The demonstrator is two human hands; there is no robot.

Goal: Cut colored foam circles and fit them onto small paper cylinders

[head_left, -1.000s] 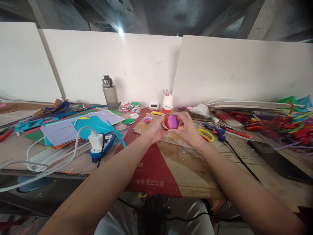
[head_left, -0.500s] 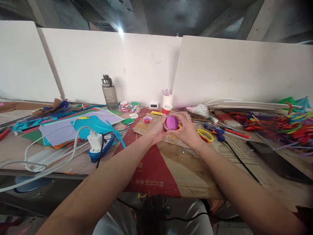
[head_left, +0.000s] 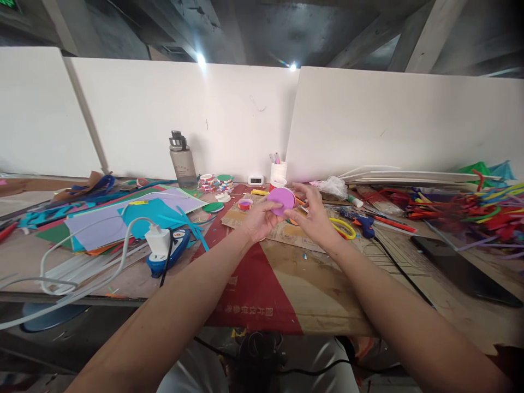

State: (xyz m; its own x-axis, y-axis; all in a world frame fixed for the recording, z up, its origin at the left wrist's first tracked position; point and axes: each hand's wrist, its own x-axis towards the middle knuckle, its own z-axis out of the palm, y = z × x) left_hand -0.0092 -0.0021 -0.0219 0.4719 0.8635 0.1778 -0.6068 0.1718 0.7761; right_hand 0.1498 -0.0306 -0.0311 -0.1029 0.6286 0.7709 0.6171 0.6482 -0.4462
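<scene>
A flat purple disc [head_left: 282,201] is pinched in my left hand [head_left: 261,221], its thumb lying over the near face. My right hand [head_left: 314,214] is just to the right, thumb and fingers spread around the disc's right edge. Whether those fingertips touch it I cannot make out. Left of the hands, a small red-rimmed ring with a purple inside [head_left: 245,204] rests on the cardboard. Right behind the disc stand a red paper cup [head_left: 278,183] and a stack of white paper cups [head_left: 279,170] with pens in it.
Coloured paper sheets [head_left: 102,218] and a blue power strip [head_left: 168,256] with white cables lie left. A water bottle [head_left: 183,162] stands at the back. To the right are a yellow ring [head_left: 346,229], a blue glue gun [head_left: 365,225], a black phone [head_left: 462,270] and many-coloured strips [head_left: 487,210].
The purple round has turned so its flat face shows fully, and sits slightly higher and left. My right hand's fingers have loosened from around it, while my left hand still holds it.
</scene>
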